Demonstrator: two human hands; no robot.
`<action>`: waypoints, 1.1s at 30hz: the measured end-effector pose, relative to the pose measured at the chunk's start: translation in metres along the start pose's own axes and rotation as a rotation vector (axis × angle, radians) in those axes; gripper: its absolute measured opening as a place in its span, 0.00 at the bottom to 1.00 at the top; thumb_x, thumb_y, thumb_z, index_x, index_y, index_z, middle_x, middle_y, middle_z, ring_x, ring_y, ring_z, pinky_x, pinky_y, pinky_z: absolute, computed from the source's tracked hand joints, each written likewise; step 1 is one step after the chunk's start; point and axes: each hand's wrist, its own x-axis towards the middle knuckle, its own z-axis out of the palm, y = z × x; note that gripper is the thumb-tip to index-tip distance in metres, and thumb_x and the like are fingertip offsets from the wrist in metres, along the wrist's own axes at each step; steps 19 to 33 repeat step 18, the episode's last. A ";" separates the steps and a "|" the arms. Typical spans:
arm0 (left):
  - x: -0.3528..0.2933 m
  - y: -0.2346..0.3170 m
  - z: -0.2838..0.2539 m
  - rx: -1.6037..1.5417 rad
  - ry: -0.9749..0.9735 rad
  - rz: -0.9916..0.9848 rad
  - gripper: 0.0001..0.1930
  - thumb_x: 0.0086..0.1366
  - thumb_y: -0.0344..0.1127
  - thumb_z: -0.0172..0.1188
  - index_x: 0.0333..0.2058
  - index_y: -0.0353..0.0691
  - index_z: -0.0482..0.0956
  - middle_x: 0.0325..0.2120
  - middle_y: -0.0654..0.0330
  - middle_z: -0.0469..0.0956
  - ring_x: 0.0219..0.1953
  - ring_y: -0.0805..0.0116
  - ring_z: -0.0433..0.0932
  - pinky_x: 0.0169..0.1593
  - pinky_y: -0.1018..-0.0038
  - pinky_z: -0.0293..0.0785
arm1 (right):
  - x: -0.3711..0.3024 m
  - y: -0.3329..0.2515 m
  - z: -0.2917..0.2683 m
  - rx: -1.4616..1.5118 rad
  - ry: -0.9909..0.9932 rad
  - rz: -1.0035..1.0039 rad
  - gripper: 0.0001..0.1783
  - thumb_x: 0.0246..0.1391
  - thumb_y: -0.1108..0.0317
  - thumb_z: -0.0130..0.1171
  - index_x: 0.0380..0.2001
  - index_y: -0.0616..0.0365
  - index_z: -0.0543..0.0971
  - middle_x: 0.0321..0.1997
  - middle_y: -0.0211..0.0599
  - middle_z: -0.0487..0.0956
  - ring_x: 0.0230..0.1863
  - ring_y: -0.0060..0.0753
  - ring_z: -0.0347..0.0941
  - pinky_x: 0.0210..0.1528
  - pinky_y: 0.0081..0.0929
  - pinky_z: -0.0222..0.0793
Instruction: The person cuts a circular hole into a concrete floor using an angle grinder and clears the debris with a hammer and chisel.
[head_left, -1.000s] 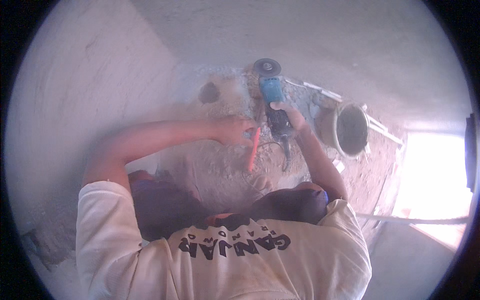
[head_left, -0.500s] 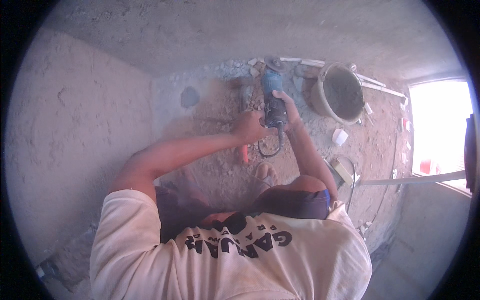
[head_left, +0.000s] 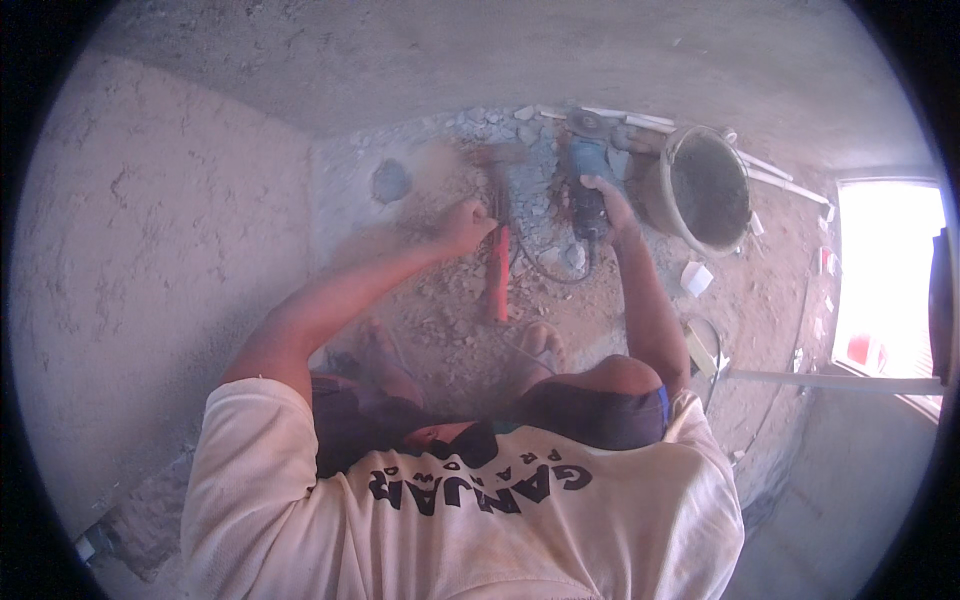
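Both hands are busy — my left hand point(head_left: 468, 222) is wrapped around the red-handled hammer point(head_left: 499, 262), whose head blurs in dust low on the rough wall point(head_left: 180, 220), and my right hand point(head_left: 603, 197) is clamped on the blue angle grinder point(head_left: 587, 175), resting on the rubble point(head_left: 545, 215) just beside it. I judge the chipping partly done: broken pieces are heaped at the wall's foot, yet plaster stays around the round hole point(head_left: 390, 180). Farther right stands a bucket point(head_left: 705, 190).

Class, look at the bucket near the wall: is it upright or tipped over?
Upright: the bucket shows its round open mouth to the camera above.
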 end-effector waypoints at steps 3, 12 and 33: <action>-0.008 -0.039 -0.007 0.351 -0.109 -0.004 0.17 0.57 0.38 0.61 0.42 0.35 0.75 0.42 0.45 0.75 0.48 0.50 0.75 0.51 0.58 0.71 | 0.018 0.005 -0.017 0.010 -0.007 0.002 0.21 0.52 0.57 0.57 0.42 0.64 0.74 0.32 0.41 0.79 0.27 0.37 0.77 0.32 0.32 0.75; -0.029 -0.056 -0.015 0.668 -0.110 0.254 0.23 0.59 0.27 0.50 0.56 0.40 0.69 0.58 0.48 0.66 0.60 0.46 0.66 0.60 0.55 0.66 | 0.025 0.013 -0.028 -0.001 -0.032 -0.021 0.21 0.52 0.54 0.60 0.40 0.62 0.75 0.33 0.39 0.80 0.29 0.33 0.76 0.35 0.31 0.74; -0.024 -0.010 -0.064 0.729 -0.461 0.049 0.27 0.60 0.30 0.53 0.60 0.43 0.65 0.62 0.48 0.62 0.66 0.50 0.59 0.67 0.59 0.57 | 0.025 0.009 -0.014 -0.375 0.029 -0.237 0.32 0.48 0.53 0.66 0.52 0.63 0.74 0.36 0.42 0.81 0.33 0.39 0.79 0.43 0.38 0.77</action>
